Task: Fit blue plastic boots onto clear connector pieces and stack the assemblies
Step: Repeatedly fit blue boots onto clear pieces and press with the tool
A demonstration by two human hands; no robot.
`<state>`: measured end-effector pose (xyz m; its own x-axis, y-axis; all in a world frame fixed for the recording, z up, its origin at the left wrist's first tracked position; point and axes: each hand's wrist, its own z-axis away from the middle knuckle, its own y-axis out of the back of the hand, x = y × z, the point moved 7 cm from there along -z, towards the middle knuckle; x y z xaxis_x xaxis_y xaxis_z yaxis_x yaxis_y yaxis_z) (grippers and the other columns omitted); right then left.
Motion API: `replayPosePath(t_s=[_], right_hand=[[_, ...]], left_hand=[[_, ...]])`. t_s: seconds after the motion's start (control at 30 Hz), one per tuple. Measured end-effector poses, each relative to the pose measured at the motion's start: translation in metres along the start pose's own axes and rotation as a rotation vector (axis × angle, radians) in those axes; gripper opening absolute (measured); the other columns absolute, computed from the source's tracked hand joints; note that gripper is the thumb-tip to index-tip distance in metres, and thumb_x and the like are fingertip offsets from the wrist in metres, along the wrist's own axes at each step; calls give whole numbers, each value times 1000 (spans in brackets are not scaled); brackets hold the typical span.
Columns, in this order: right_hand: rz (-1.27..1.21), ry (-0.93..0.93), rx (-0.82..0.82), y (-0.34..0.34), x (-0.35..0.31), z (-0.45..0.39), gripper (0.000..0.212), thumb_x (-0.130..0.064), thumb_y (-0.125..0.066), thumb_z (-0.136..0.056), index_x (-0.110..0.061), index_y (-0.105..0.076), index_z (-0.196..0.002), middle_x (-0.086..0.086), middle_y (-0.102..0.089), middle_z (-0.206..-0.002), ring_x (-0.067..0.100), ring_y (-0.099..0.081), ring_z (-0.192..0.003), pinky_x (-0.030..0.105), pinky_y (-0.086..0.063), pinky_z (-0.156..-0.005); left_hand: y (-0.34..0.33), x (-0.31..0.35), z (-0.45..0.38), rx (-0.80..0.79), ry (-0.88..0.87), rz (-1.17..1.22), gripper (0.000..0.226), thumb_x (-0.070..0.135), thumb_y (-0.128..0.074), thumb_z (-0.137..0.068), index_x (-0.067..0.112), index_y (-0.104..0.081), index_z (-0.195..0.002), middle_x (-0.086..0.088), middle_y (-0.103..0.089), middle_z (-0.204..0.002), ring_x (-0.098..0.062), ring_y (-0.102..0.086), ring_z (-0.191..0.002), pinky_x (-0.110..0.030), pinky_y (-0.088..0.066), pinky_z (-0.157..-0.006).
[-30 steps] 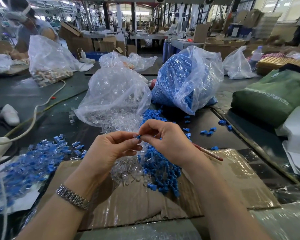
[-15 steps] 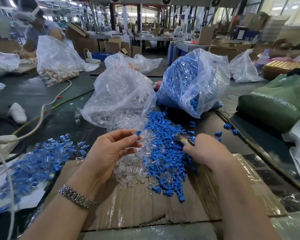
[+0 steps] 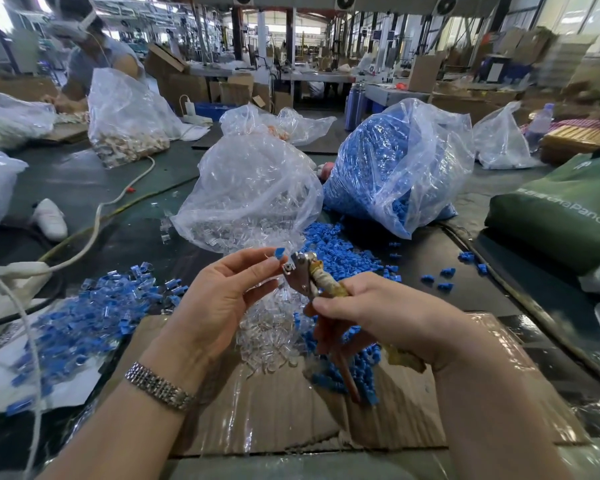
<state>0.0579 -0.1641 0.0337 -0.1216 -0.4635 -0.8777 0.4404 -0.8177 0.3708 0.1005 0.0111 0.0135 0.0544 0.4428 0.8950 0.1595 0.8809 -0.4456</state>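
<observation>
Centrally, clear bag (image 3: 253, 188) of connectors, bag (image 3: 395, 168) of boots

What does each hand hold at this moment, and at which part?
The left hand pinches a small blue boot piece at its lower end, between thumb and fingertips. The right hand grips a pliers-like tool by its handles, metal head pointing up toward the piece.

Small blue boot (image 3: 279, 252) (on a clear connector piece) held aloft, loose blue boots (image 3: 340, 251) heaped behind
</observation>
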Motion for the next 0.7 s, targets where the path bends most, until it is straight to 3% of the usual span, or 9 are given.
replayPosePath(t_s=[0.13, 0.3, 0.5, 0.63, 0.7], right_hand=[[32, 38, -22, -5, -4, 2, 29, -31, -58, -103, -8, -65, -86, 8, -75, -83, 27, -73, -86, 35, -60, -76], [62, 45, -15, -8, -3, 0, 37, -33, -57, -104, 3, -63, -94, 16, -75, -91, 33, -75, -91, 38, -60, -78], [39, 46, -5, -14, -4, -4, 42, -33, -53, -106, 7, -63, -104, 4, -73, -71, 22, -75, -71, 31, -61, -64], [71, 64, 58, -16, -6, -9, 40, -39, -55, -104, -5, -63, -85, 9, -68, -71, 27, -71, -65, 53, -62, -76], [61, 65, 62, -16, -5, -10, 38, -41, -55, -104, -9, -61, -85, 9, -67, -70, 26, -71, -64, 50, -63, -71]], left_hand=[[-2, -1, 0, -8, -24, -77, 24, 15, -79, -70, 13, -82, -93, -11, -78, -105, -17, -74, -96, -22, -58, -79], [-1, -2, 0, 8, -65, -165, 29, 22, -82, -66, 15, -82, -95, -14, -77, -104, -23, -73, -97, -32, -59, -91], [1, -3, 0, 36, -89, -216, 36, 29, -84, -61, 17, -82, -95, -15, -78, -103, -25, -73, -98, -38, -56, -96], [3, -3, -1, 35, -102, -187, 28, 18, -80, -69, 13, -82, -97, -16, -78, -101, -24, -75, -96, -30, -60, -88], [4, -2, 0, 31, -110, -192, 28, 18, -80, -70, 13, -82, -97, -16, -78, -100, -23, -75, -95, -26, -59, -84]])
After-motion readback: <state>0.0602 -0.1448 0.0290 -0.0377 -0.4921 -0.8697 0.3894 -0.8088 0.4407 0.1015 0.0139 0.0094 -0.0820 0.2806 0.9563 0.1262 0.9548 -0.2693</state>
